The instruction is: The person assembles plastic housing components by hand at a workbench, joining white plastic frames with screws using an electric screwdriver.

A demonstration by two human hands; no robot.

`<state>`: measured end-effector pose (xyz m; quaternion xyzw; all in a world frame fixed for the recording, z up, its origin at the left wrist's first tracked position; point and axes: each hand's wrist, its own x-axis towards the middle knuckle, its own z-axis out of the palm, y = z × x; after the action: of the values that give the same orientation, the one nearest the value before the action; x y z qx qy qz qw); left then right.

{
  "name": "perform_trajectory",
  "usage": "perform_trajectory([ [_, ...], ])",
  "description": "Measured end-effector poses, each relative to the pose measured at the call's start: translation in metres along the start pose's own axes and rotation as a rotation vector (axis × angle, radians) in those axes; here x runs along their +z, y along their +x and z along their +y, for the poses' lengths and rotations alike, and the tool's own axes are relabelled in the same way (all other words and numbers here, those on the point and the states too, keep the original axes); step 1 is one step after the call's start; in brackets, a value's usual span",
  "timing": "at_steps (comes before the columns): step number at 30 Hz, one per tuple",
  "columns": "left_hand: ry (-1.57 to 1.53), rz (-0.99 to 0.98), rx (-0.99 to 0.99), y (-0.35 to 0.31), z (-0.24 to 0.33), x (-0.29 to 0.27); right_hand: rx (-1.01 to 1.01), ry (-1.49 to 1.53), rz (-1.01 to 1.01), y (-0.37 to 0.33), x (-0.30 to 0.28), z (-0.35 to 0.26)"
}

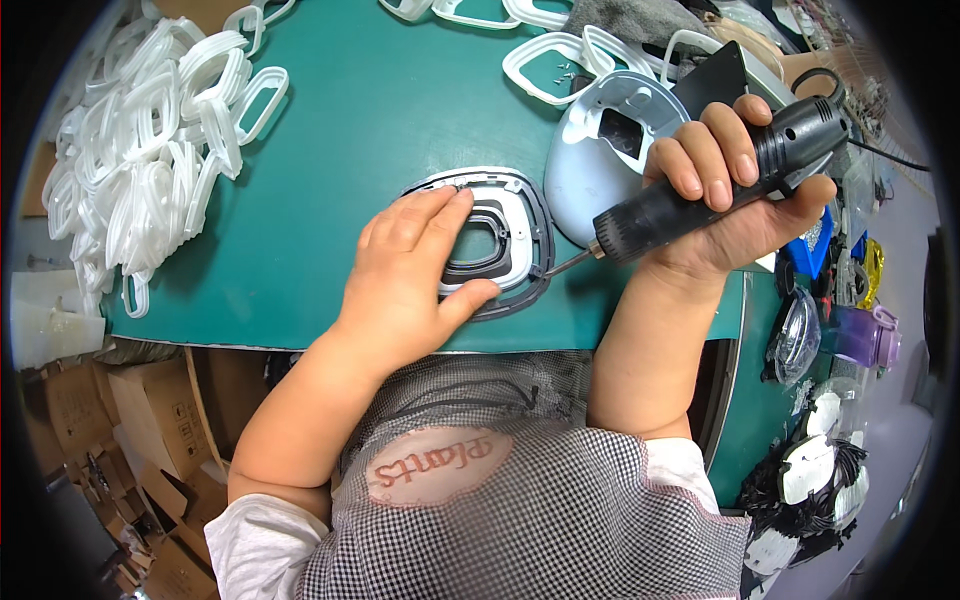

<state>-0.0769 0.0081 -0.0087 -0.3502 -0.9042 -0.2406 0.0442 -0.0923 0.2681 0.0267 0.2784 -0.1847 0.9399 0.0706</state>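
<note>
A black electric screwdriver (690,205) is gripped in my right hand (735,195), its thin bit slanting down to the left. The bit's tip meets the right edge of an assembly of black and white plastic rings (515,235) on the green table. My left hand (400,270) lies over the left side of that assembly, fingers stretched out and pressing it against the tabletop. The parts under my palm are hidden. Just beyond the screwdriver rests a light blue rounded plastic housing (585,150) with a dark square window.
White oval frames (160,130) are heaped at the left of the green table (330,110). More white frames, one with small screws (566,76) inside, lie at the back. To the right are a purple container (868,335) and black-and-white parts (805,470). Cardboard boxes (160,420) stand lower left.
</note>
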Motion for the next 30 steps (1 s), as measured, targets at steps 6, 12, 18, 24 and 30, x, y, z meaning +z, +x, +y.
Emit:
perform_trajectory([
  [6, -0.267, -0.107, -0.083, 0.003, -0.008, -0.008, -0.1, -0.228, -0.024, -0.008, 0.023, -0.021],
  [12, -0.125, -0.141, 0.044, -0.002, -0.016, -0.001, -0.452, -0.991, -0.008, -0.039, 0.065, -0.104],
  [18, -0.192, -0.164, 0.009, 0.003, -0.013, -0.006, -0.679, -1.133, 0.292, -0.049, 0.066, -0.118],
  [24, -0.202, -0.123, 0.036, 0.003, -0.013, 0.0, -0.722, -1.186, 0.382, -0.049, 0.059, -0.119],
  [30, -0.19, -0.11, 0.056, 0.003, -0.013, 0.003, -0.711, -1.256, 0.466, -0.047, 0.054, -0.117],
])
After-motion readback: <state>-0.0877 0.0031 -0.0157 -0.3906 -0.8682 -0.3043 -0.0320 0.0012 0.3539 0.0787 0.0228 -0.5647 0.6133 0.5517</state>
